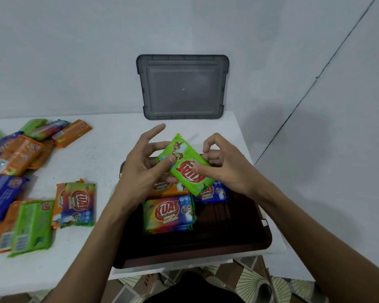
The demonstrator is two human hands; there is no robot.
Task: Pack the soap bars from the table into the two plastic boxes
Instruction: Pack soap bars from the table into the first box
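A green wrapped soap bar [187,165] hangs tilted above a dark plastic box [234,235] on the white table. My left hand [143,169] pinches its left end with thumb and fingers. My right hand [225,166] pinches its right side. Inside the box lie a rainbow-wrapped bar [169,213], an orange bar [165,189] and a blue bar [214,193]. Several more wrapped bars, orange, green, blue and rainbow, lie scattered on the table at the left, such as a rainbow bar [78,204] and a green bar [32,227].
A grey translucent lid [182,86] leans upright against the wall behind the box. The white table [101,154] ends just right of the box. The near table edge runs below the box, with patterned floor [249,281] beneath.
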